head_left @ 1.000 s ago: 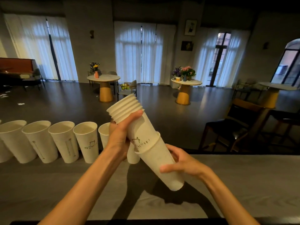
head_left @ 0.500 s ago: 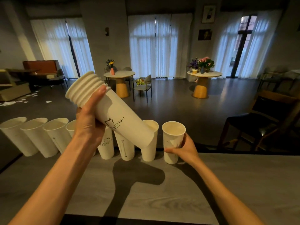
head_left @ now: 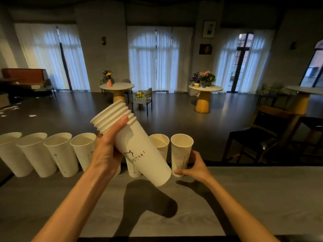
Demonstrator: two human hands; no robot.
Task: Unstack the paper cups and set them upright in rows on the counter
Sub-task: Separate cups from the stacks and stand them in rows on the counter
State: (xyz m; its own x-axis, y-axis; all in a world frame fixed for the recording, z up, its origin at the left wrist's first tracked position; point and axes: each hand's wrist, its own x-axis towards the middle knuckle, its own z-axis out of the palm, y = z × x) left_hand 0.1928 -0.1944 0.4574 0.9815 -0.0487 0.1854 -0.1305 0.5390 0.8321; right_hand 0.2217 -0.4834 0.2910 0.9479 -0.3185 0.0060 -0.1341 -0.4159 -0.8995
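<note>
My left hand (head_left: 106,152) grips a stack of nested white paper cups (head_left: 139,151), tilted with its rims up and to the left and its base down over the counter. My right hand (head_left: 194,167) wraps the lower part of a single white cup (head_left: 181,151) that stands upright at the right end of a row. The row of upright cups (head_left: 57,152) runs left along the far edge of the grey counter (head_left: 253,198). Some cups in the row are partly hidden behind the stack and my left hand.
Beyond the counter's far edge lies a dark floor with round tables (head_left: 117,88) holding flowers, and chairs (head_left: 258,137) close on the right. The counter stretches bare to the right of the last cup.
My right hand pulled the bottom cup off the stack and set it upright at the right end of the row. The stack in my left hand has swung back toward the middle.
</note>
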